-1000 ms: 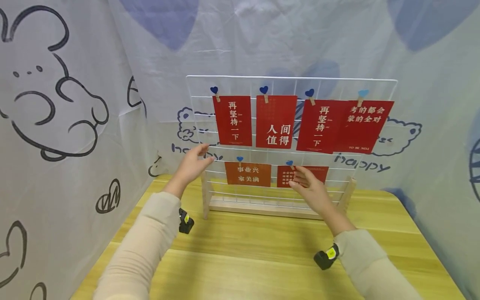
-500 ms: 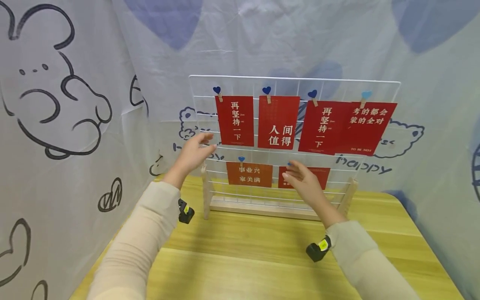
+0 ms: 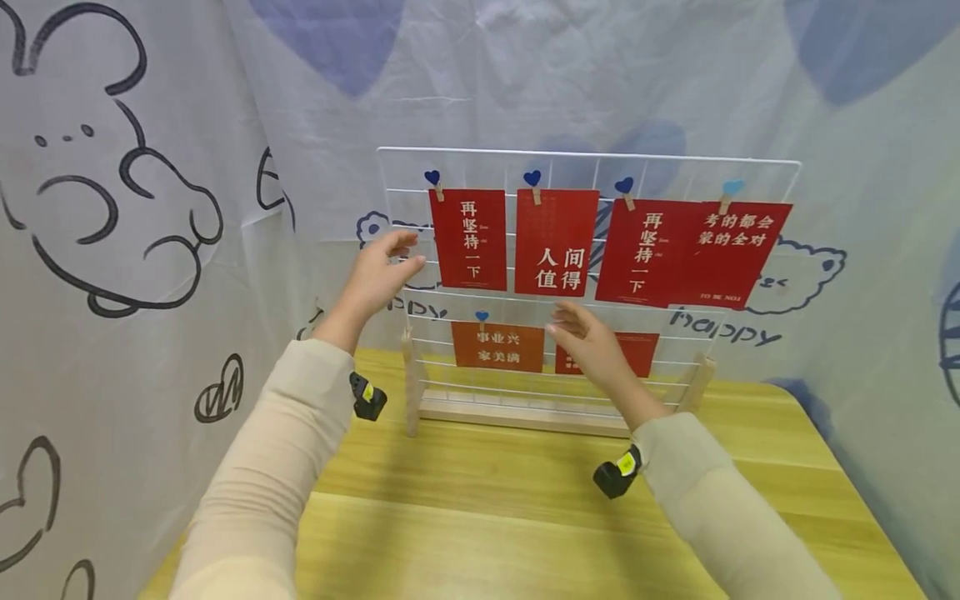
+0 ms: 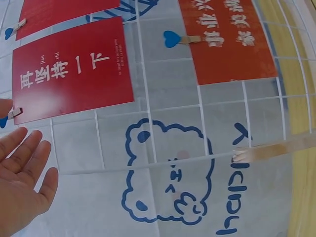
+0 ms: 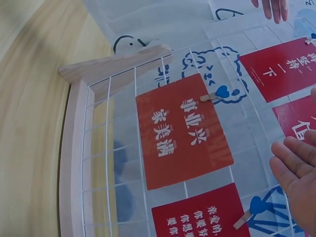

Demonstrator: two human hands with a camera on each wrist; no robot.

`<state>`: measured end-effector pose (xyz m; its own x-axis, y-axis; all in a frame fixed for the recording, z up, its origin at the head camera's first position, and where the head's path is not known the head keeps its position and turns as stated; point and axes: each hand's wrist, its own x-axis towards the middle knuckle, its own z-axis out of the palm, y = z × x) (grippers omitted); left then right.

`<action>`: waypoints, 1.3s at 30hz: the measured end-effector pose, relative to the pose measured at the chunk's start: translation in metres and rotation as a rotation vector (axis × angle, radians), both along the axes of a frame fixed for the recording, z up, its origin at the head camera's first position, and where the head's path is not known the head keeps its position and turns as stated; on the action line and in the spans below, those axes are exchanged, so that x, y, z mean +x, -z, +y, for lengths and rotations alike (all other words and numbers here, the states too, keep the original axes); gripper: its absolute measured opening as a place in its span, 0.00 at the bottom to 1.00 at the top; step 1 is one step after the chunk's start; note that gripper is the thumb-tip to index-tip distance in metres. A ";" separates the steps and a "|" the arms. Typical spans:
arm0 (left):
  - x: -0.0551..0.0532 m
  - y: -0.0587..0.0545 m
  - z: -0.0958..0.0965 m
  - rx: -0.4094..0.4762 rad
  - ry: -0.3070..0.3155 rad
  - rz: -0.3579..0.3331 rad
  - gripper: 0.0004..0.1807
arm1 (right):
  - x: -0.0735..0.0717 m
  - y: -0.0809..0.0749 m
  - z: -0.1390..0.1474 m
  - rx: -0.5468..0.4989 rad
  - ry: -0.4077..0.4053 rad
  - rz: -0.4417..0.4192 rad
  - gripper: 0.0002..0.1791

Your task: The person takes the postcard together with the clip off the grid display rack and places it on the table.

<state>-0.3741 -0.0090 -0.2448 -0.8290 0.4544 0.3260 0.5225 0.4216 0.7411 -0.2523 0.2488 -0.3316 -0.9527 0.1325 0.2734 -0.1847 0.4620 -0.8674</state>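
My left hand (image 3: 378, 271) is raised in front of the left edge of the white wire grid rack (image 3: 588, 156). Its fingers are relaxed and hold nothing. Nearest to it hangs the upper-left red card (image 3: 468, 242), fixed by a clothespin with a dark blue heart (image 4: 15, 113). My right hand (image 3: 592, 342), also holding nothing, overlaps the lower-right red card (image 3: 636, 350) in the head view and hides part of it. An orange card (image 5: 185, 131) hangs left of that hand from a blue-heart clothespin (image 5: 216, 94). In the right wrist view the right fingers look loosely extended.
More red cards (image 3: 557, 242) hang along the upper row, and the two at the right overlap. The rack has a wooden base (image 3: 517, 417) on a yellow wood-grain table (image 3: 480, 500). A printed cloth (image 3: 465, 75) hangs behind and at the sides.
My left hand has risen beside the upper-left card. My right hand has moved up and left from the lower-right card's clothespin. The cards hang as before.
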 end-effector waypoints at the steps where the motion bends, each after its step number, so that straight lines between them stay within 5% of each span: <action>1: 0.000 -0.002 0.000 0.009 -0.001 0.001 0.24 | -0.002 -0.001 -0.001 0.003 -0.004 0.000 0.30; 23: -0.014 -0.034 0.010 0.194 0.020 0.003 0.20 | -0.027 -0.022 -0.014 -0.091 -0.018 -0.010 0.27; 39: -0.022 -0.051 0.015 0.243 0.008 -0.120 0.20 | -0.039 -0.034 -0.024 -0.186 -0.029 -0.012 0.24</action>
